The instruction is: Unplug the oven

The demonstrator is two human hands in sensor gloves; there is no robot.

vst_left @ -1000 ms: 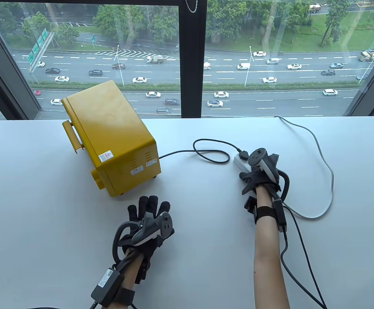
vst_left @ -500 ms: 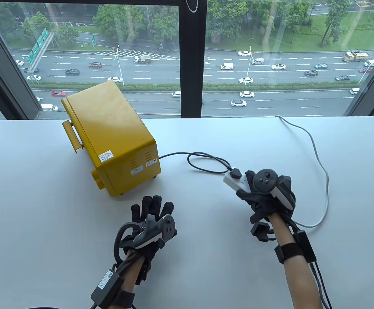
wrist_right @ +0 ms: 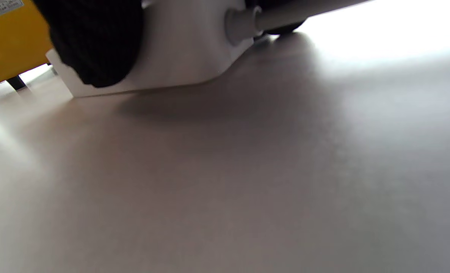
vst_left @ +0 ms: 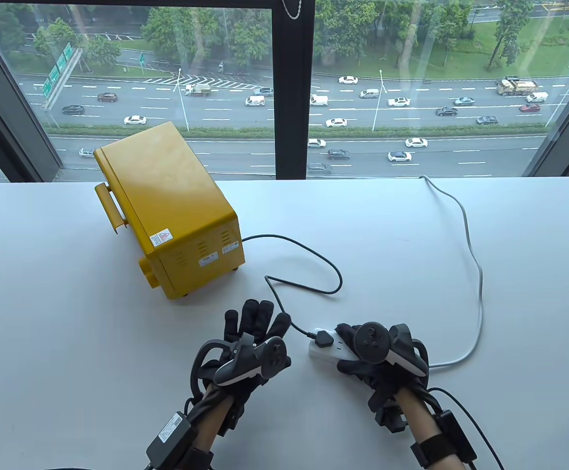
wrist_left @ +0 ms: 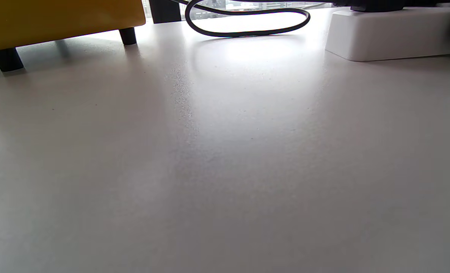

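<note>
1. Table view: the yellow oven (vst_left: 167,210) stands at the back left of the white table (vst_left: 69,318), near the window edge, with bare tabletop all along the left and front. Its black cord (vst_left: 308,259) loops to a black plug (vst_left: 323,338) seated in a white power strip (vst_left: 326,348) near the front. The right hand (vst_left: 377,355) grips the strip; the left hand (vst_left: 247,342) lies just beside the plug, fingers stretched forward, holding nothing.
2. Left wrist view: bare tabletop, with the oven's feet (wrist_left: 128,36) and the strip (wrist_left: 391,34) beyond; no fingers show.
3. Right wrist view: a gloved finger (wrist_right: 96,41) presses the strip's side (wrist_right: 183,45).
</note>
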